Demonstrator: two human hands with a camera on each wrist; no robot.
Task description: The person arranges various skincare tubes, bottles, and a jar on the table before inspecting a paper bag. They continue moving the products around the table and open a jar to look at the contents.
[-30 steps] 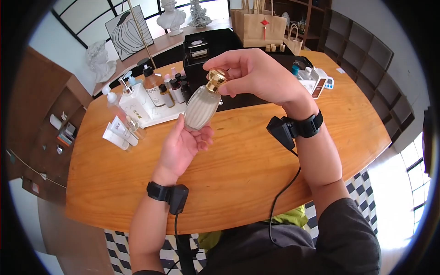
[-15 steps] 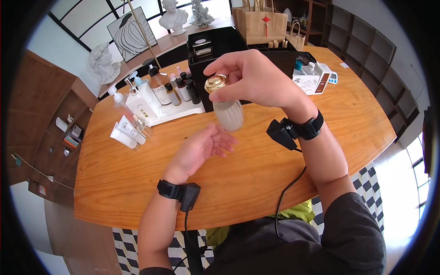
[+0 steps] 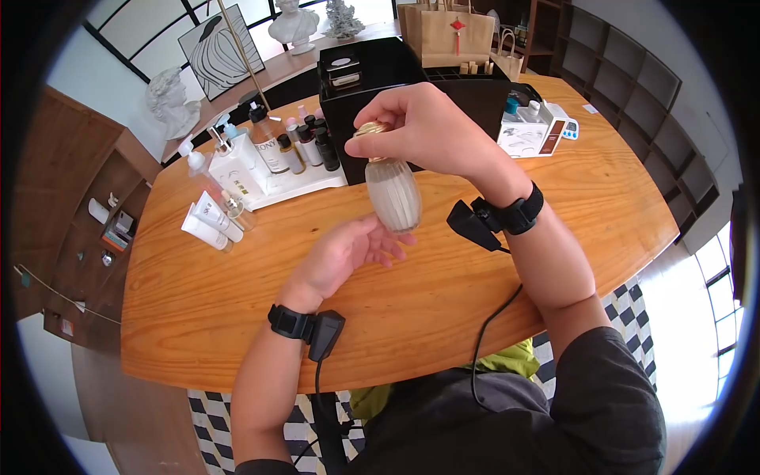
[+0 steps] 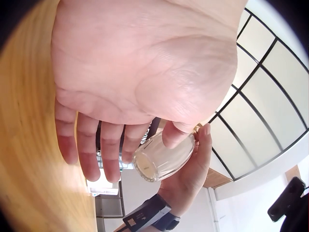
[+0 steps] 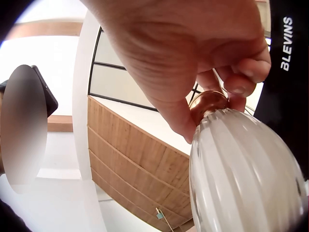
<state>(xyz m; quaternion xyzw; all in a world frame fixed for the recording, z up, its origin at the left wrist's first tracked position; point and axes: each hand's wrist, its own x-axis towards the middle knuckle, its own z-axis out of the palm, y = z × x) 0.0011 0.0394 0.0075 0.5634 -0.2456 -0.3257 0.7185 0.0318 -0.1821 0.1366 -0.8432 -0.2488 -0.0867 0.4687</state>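
A ribbed glass perfume bottle [image 3: 394,195] with a gold cap [image 5: 207,104] hangs over the table, its base tipped slightly to the right in the head view. My right hand [image 3: 431,131] pinches it by the cap between thumb and fingers. Just under the base is my left hand [image 3: 348,257], palm turned up and fingers loosely extended. In the left wrist view, the left thumb overlaps the side of the bottle [image 4: 166,157], while the other fingers [image 4: 87,150] spread apart beside it. Whitish content fills the glass in the right wrist view.
A white tray [image 3: 305,184] of pump bottles and small dark-capped bottles stands to the left, with white tubes [image 3: 207,226] before it. Behind my right hand is a black organizer box [image 3: 336,119]. White boxes [image 3: 526,134] stand at the right on the wooden table [image 3: 475,301].
The bottle has swung from leaning with its base toward the left palm to hanging from the right hand. My left hand has moved right and lies lower, beneath the base.
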